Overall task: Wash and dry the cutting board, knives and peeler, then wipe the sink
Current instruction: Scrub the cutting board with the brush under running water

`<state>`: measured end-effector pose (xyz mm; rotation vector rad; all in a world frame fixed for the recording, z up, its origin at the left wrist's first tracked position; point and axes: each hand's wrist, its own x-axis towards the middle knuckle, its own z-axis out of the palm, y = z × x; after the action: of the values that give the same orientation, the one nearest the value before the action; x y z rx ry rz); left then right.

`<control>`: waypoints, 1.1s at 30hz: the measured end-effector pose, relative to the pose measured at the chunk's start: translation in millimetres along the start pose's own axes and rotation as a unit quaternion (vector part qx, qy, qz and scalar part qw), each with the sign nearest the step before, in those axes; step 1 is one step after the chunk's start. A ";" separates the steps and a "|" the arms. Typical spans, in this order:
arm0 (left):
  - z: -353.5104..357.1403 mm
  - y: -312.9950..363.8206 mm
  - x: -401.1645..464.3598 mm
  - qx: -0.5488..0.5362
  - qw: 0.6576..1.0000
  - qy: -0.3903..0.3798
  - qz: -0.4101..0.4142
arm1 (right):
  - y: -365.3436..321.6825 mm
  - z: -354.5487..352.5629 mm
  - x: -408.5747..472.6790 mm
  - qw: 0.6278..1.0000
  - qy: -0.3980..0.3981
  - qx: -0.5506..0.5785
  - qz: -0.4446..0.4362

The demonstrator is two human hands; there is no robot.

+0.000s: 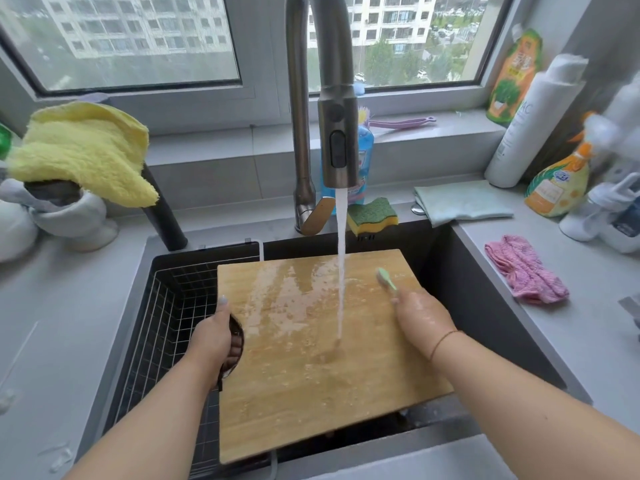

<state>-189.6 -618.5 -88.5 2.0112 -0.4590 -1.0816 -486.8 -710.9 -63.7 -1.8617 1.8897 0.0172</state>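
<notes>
- Grey surface point(571, 341) wraps a dark sink point(446, 258) set below a window, with the tap point(337, 143) running a steady stream.
- Across the sink lies the wooden cutting board point(304, 382), wet and speckled with suds, the water landing near its middle.
- At the board's left edge the left hand point(214, 337) grips the handle hole, fingers curled through it.
- Towards the board's far right corner the right hand point(422, 317) holds a small green brush point(387, 278), bristles on the wood.
- Judged from this, the board is mid-wash; rinsing, drying, the knives, the peeler and the sink wipe all appear to remain. No knives or peeler can be made out.
- Room is tight: the board overhangs the wire basket point(173, 306) on the left and sits close to the sink's right wall, though the near and left stretches of the surface look open.
- A pink cloth point(523, 271) lies by the sink's right edge, a sponge point(372, 216) at its far edge.
</notes>
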 end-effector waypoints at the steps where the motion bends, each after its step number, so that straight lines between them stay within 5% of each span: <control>1: 0.3 -0.9 1.6 0.001 1.000 0.002 0.001 | 13.4 -0.9 6.1 1.000 0.005 -0.012 0.011; 9: -1.7 -4.9 2.8 0.007 1.000 0.003 -0.011 | 56.3 -5.4 20.7 0.997 0.030 0.031 0.061; 14: -1.7 0.7 -0.8 0.014 1.000 0.004 -0.014 | 54.1 -3.8 28.3 0.986 -0.057 0.114 0.111; 19: 0.2 4.5 -7.5 0.015 1.000 0.015 0.003 | 56.6 -2.3 30.3 0.973 -0.059 0.187 0.121; 33: -5.2 55.8 -1.8 0.026 0.995 0.086 -0.053 | 52.8 -57.4 32.0 0.968 -0.051 0.234 0.079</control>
<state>-183.6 -649.7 -42.2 2.1737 -0.2955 -0.9560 -553.9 -756.4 -41.0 -1.3671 1.7760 -0.2545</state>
